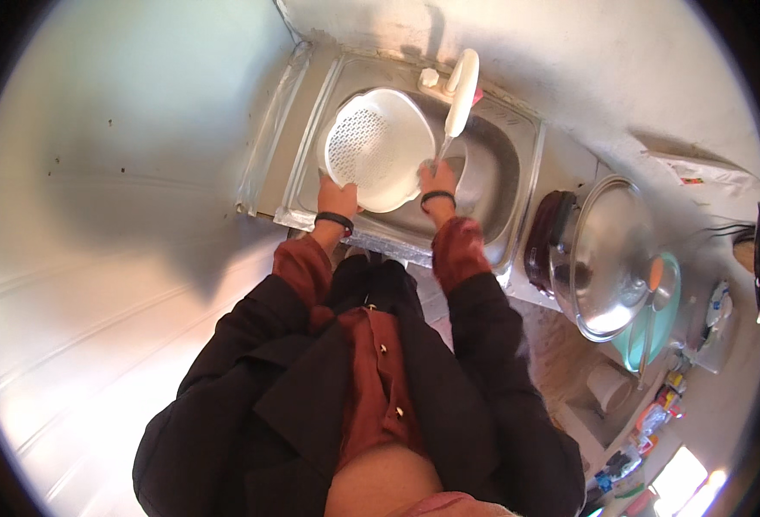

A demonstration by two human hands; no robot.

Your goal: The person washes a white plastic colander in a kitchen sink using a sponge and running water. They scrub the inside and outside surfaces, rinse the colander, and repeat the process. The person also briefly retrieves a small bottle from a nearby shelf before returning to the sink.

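A white plastic colander is tilted over the left part of a stainless steel sink. My left hand grips its near left rim. Beside the opposite rim is my right hand, under water running from the white curved faucet. The right fingers are blurred, so I cannot tell whether they hold the rim or something else. Just behind that hand, a round pale vessel shows partly in the basin.
Right of the sink stand a dark red container and a large metal bowl. Beyond them are a turquoise basin and a long-handled metal ladle. A white bucket sits lower right. Walls close in at left and back.
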